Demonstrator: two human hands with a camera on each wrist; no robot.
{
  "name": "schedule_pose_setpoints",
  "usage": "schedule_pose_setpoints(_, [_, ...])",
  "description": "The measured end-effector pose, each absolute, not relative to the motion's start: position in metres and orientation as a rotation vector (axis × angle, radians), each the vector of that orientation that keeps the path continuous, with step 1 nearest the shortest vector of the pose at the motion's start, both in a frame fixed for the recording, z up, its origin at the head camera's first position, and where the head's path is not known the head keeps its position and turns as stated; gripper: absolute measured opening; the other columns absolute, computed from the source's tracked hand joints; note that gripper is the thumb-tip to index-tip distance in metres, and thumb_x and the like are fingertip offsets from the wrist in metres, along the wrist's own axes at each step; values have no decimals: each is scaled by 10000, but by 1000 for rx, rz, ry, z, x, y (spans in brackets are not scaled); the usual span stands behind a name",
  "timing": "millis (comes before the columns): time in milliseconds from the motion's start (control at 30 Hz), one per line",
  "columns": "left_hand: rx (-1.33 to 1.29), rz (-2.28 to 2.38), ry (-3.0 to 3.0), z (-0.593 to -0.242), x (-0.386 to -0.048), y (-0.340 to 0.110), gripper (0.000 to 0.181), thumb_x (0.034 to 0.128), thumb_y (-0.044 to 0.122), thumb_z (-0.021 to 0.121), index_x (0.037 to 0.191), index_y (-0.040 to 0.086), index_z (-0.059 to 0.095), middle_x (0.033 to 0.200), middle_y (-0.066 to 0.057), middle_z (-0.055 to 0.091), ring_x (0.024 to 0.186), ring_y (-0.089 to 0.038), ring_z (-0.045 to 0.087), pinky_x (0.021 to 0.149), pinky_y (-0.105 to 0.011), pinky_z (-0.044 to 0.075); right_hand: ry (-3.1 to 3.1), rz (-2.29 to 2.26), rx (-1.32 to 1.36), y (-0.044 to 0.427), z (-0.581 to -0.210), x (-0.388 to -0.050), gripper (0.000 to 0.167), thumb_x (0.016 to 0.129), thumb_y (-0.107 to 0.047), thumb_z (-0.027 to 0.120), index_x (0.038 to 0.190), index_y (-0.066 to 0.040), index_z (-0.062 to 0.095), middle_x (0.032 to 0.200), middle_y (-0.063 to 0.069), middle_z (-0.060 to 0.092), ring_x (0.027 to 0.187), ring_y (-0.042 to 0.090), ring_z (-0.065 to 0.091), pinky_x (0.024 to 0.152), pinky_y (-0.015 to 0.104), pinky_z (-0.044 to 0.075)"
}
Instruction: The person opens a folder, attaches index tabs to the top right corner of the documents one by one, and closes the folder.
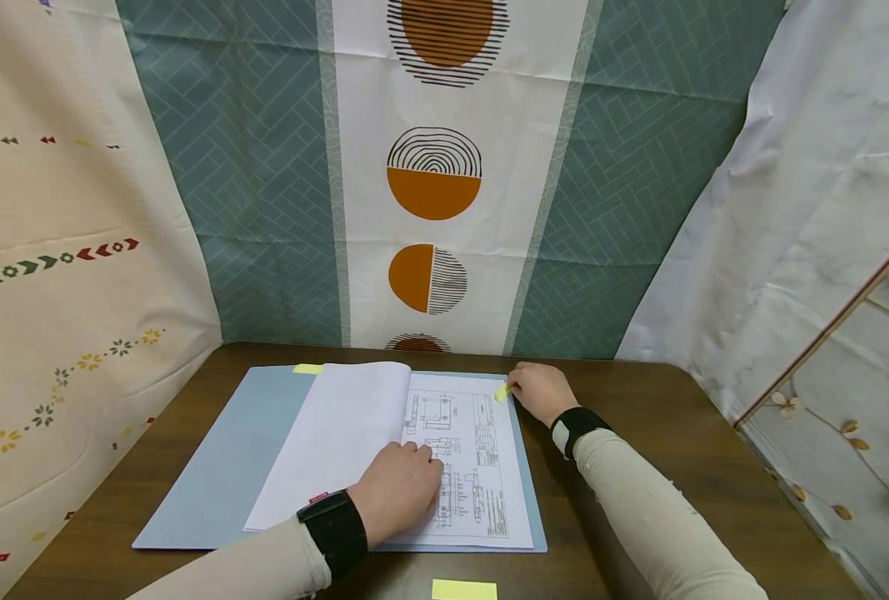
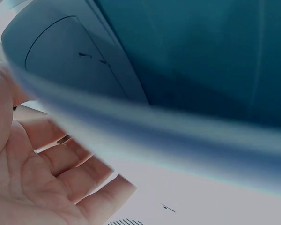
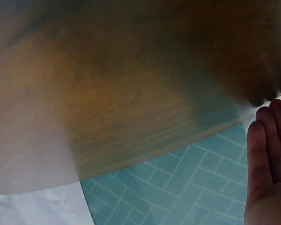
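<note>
A blue folder (image 1: pixel 212 467) lies spread on the table, holding white sheets. Its left-hand page (image 1: pixel 339 442) is blank and bulges near the fold; the right-hand sheet (image 1: pixel 507 492) carries technical drawings. My left hand (image 1: pixel 399 487) rests on the sheets near the fold, and its fingers (image 2: pixel 105 199) look loosely bent in the left wrist view. At the sheet's upper right corner, my right hand (image 1: pixel 540 390) pinches a small yellow sticky note (image 1: pixel 501 392) by its edge. The right thumb is hidden; its other fingers (image 3: pixel 257 150) show in the right wrist view.
A yellow sticky pad (image 1: pixel 464 590) lies at the table's near edge. Another yellow note (image 1: pixel 307 368) shows at the folder's top left. The brown wooden table (image 1: pixel 639 400) extends right of the folder, with a patterned curtain (image 1: pixel 556 208) behind it.
</note>
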State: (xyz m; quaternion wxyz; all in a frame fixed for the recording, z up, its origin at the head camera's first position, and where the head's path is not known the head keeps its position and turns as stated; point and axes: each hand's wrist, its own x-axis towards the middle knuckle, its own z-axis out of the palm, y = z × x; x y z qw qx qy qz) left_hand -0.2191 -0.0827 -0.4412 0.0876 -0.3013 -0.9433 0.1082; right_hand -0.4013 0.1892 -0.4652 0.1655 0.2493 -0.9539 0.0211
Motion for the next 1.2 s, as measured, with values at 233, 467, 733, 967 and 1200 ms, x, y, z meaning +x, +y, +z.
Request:
schedule_pose_setpoints(233, [-896, 332, -2820, -441, -219, -83, 357, 952, 415, 842, 1138, 110, 835, 995, -71, 775, 842, -221, 700, 777, -361, 603, -2711, 70, 755, 189, -465, -401, 160, 972, -81, 857, 1127, -122, 860, 999, 10, 769, 883, 181, 715, 881, 375, 620])
schedule_pose_setpoints(467, [-894, 318, -2820, -443, -218, -82, 359, 943, 411, 852, 1130, 104, 835, 985, -76, 775, 828, -225, 694, 770, -362, 602, -2735, 10, 770, 192, -467, -403, 159, 989, -107, 846, 1144, -134, 868, 944, -3, 709, 858, 172, 668, 855, 363, 610])
schedule_pose_setpoints(733, [-905, 327, -2790, -444, -219, -83, 297, 978, 370, 818, 1094, 97, 830, 952, -77, 764, 816, -225, 694, 740, -368, 594, -2723, 89, 753, 196, -466, -399, 102, 973, -160, 867, 1063, -112, 866, 925, -12, 704, 885, 193, 703, 822, 364, 600])
schedule_pose_setpoints(967, [-911, 347, -2780, -445, -219, -83, 302, 984, 372, 814, 1108, 97, 829, 953, -77, 762, 815, -221, 689, 743, -366, 593, -2728, 68, 704, 192, -466, -399, 118, 979, -224, 870, 962, -112, 837, 867, -14, 678, 821, 190, 678, 765, 364, 593])
schedule_pose_setpoints(1200, [-905, 356, -2784, -444, -218, -82, 316, 977, 386, 818, 1115, 102, 832, 983, -75, 777, 837, -226, 701, 760, -366, 599, -2748, 134, 602, 184, -462, -397, 136, 961, -184, 886, 897, -103, 798, 818, 2, 657, 752, 186, 626, 716, 365, 570])
